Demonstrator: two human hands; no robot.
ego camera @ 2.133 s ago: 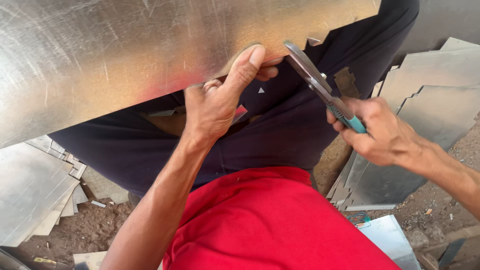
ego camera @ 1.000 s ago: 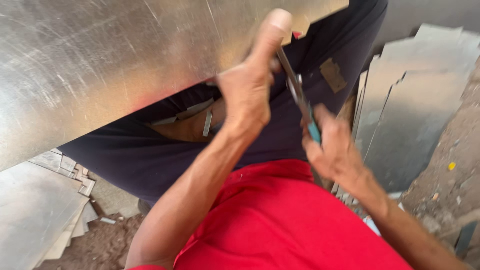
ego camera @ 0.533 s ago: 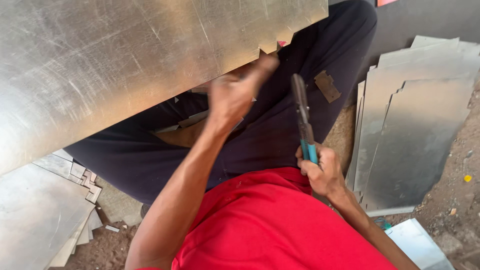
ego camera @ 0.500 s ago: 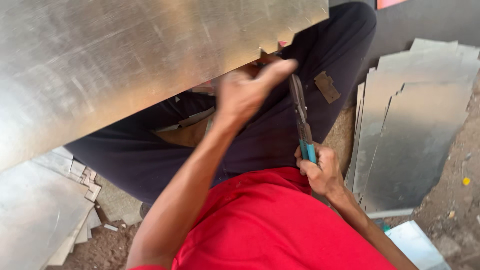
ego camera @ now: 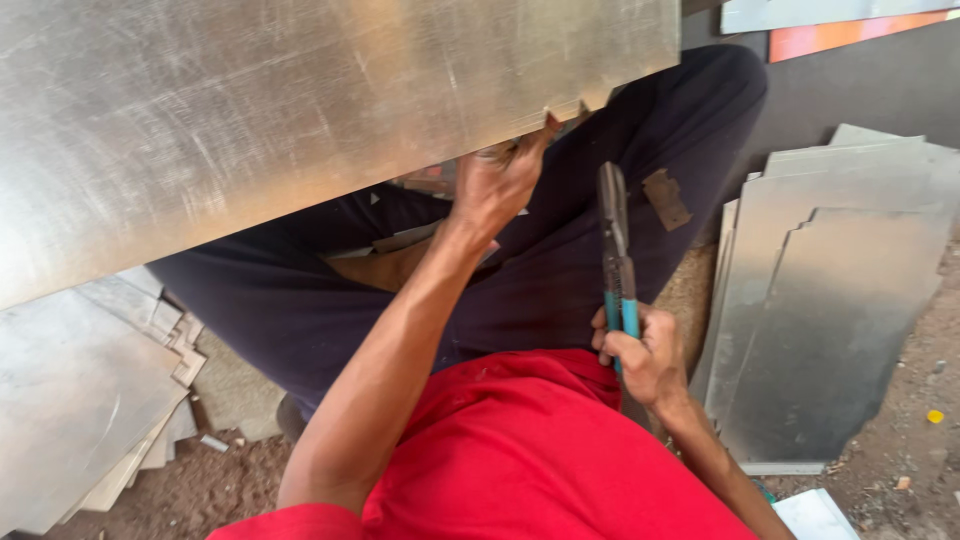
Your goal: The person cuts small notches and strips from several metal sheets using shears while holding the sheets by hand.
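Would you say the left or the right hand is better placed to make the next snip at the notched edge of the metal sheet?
Probably the right hand: it grips the teal-handled snips, blades pointing toward the notched edge. The left hand is occupied, pinching the metal sheet at that edge.

Cut metal sheets [ego camera: 830,330], sheet stack [ego camera: 80,400], dirt ground [ego camera: 910,420]

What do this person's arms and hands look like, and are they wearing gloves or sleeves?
No gloves: the left hand and right hand are bare. Both forearms are uncovered, with a short red sleeve just showing above the left elbow. No watch or bracelet is visible.
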